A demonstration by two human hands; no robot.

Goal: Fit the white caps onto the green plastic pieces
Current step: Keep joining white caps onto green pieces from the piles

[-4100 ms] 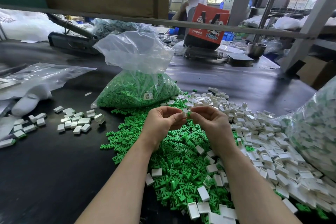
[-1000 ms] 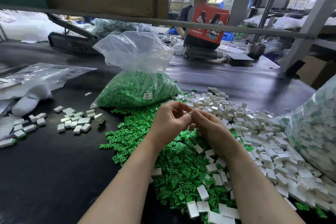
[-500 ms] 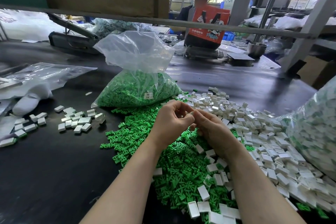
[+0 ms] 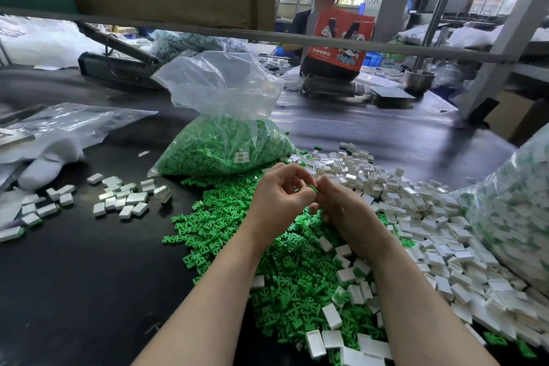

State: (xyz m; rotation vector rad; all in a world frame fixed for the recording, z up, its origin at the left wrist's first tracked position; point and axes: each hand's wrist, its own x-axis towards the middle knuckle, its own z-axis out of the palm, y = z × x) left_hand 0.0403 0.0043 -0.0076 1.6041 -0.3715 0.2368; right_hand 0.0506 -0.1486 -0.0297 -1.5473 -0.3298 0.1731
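Together, the left hand [image 4: 280, 197] and right hand [image 4: 341, 211] meet above the heap of green plastic pieces [image 4: 267, 246] — fingers curled, pinching one small green piece [image 4: 312, 188] between their tips. Whether a cap sits on it cannot be told. Loose white caps [image 4: 416, 211] lie piled just right of the hands — beside the green heap.

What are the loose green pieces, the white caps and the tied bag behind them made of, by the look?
Green pieces: likely moulded plastic, matte, uniform saturated colour, crisp identical shapes.
White caps: probably harder plastic, semi-gloss; flat faces catch light, hollow box form.
Bag: thin clear plastic film, glossy, crinkled, contents visible through it.
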